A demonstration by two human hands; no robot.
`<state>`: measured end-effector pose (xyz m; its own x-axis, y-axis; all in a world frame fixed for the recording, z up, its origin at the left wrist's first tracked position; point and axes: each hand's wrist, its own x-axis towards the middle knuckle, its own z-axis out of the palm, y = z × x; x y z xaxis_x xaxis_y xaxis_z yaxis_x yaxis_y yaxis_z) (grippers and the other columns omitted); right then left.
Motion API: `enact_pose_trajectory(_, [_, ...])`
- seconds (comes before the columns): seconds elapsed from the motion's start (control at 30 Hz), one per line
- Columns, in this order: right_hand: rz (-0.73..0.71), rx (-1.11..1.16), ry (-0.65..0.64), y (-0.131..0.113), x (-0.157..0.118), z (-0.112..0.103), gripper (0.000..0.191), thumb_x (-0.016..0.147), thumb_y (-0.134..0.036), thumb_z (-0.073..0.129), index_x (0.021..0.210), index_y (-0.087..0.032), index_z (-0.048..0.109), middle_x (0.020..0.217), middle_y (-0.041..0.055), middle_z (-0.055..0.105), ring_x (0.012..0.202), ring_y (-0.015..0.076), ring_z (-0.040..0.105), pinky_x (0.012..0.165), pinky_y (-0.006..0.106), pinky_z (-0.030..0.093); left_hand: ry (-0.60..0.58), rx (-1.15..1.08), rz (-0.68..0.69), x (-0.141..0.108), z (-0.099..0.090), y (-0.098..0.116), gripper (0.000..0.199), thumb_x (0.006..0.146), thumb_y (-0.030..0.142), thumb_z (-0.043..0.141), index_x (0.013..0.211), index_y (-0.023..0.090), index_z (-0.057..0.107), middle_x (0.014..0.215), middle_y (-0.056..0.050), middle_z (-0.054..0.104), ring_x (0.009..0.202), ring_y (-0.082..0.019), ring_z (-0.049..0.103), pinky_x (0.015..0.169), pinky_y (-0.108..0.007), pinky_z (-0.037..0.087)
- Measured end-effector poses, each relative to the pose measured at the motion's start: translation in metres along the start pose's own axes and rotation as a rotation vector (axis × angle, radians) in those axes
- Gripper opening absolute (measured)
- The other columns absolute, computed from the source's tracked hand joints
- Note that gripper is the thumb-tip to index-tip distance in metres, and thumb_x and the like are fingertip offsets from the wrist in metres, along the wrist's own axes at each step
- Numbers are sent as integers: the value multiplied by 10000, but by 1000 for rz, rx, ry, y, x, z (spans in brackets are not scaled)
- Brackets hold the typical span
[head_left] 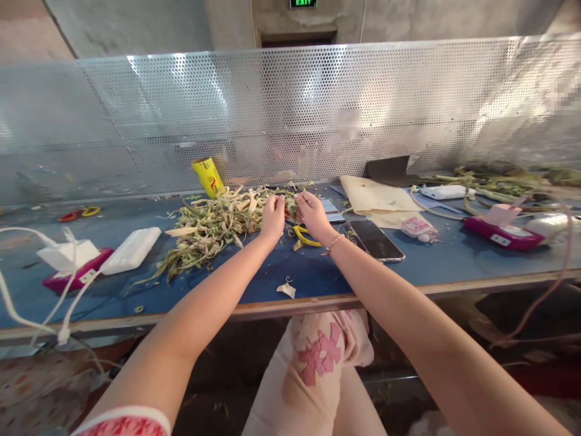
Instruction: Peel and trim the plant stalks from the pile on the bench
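Both hands are close together over the blue table (254, 290), at the right end of a heap of dried plant stems and leaves (213, 227). My left hand (273, 215) is closed, its fingertips pinched together. Facing it, my right hand (311, 212) is pinched too, with a bracelet at the wrist. What lies between the fingertips is too small to make out. Yellow-handled scissors (306, 237) lie just under my right hand, partly hidden by it. A dark phone (376, 239) rests to the right of that wrist.
A yellow can (209, 177) leans behind the heap against a perforated metal screen (290, 115). Power strips (79, 272) with cables, a white charger (131, 250) and more scissors (79, 213) lie left. Cardboard (372, 197), a pink case (417, 228) and more stems (494, 181) lie right.
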<state>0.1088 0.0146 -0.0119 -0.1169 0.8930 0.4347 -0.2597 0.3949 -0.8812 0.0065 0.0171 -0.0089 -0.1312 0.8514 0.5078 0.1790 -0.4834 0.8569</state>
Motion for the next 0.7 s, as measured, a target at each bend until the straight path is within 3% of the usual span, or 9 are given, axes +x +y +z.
enact_pose_trajectory(0.13, [-5,100,43,-1,0,1,290,753,-388,527,622,-214,334,402,-115,235,333,33,218,352,183,181,-79,49,150,3,-11,0,93,820,275,451,814,184,471,680,9,507,577,-83,522,569,-238,466])
enact_pose_trajectory(0.23, [17,165,54,-4,0,0,318,745,-370,546,607,-214,306,411,-116,237,332,29,224,341,177,173,-179,167,394,4,-20,3,186,755,167,520,938,198,507,895,-35,537,719,-93,549,627,-240,482])
enact_pose_trajectory(0.4, [70,249,29,-9,-1,-2,287,749,-328,546,609,-206,328,405,-122,242,320,20,209,326,168,157,-201,424,770,7,-29,7,173,759,132,511,872,218,608,1020,-46,525,871,-115,538,750,-295,481])
enact_pose_trajectory(0.57, [104,256,16,-14,-4,-1,283,736,-321,565,612,-198,342,398,-127,242,322,12,213,324,152,153,-186,621,938,8,-36,15,166,771,163,508,846,224,643,1051,-52,589,970,-169,519,803,-366,458])
enact_pose_trajectory(0.7, [119,269,3,-15,-5,0,262,747,-304,554,616,-193,356,397,-126,248,320,11,221,326,149,154,-235,668,974,7,-39,22,168,768,174,504,867,208,636,1029,-60,627,963,-180,533,864,-406,420])
